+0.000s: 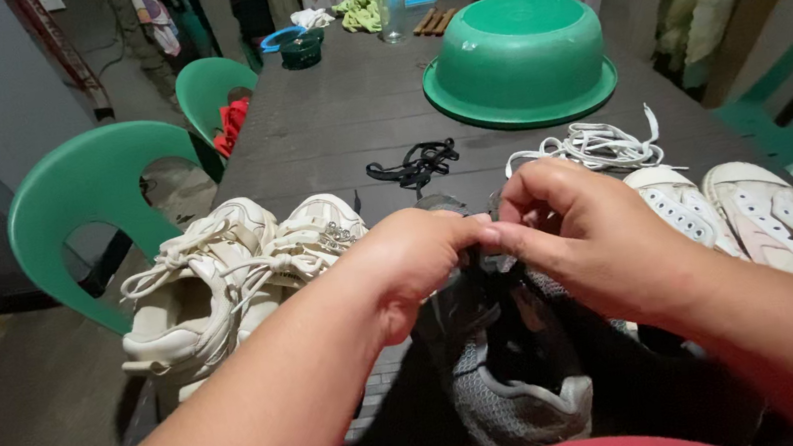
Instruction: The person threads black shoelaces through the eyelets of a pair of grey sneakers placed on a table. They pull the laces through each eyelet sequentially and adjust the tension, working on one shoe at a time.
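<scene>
A pair of cream sneakers [221,275] is seen at left. The left hand [411,261] and right hand [580,236] are pinched shut on the grey shoe [514,400], held directly beneath them, its length running toward the body.

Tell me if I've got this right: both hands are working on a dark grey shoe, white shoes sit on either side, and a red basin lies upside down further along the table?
Nearly. The basin is green, not red, as the head view shows. The rest holds: the left hand and right hand are on the dark grey shoe, with white shoes on the left and on the right, and the basin lies upside down further along the table.
</scene>
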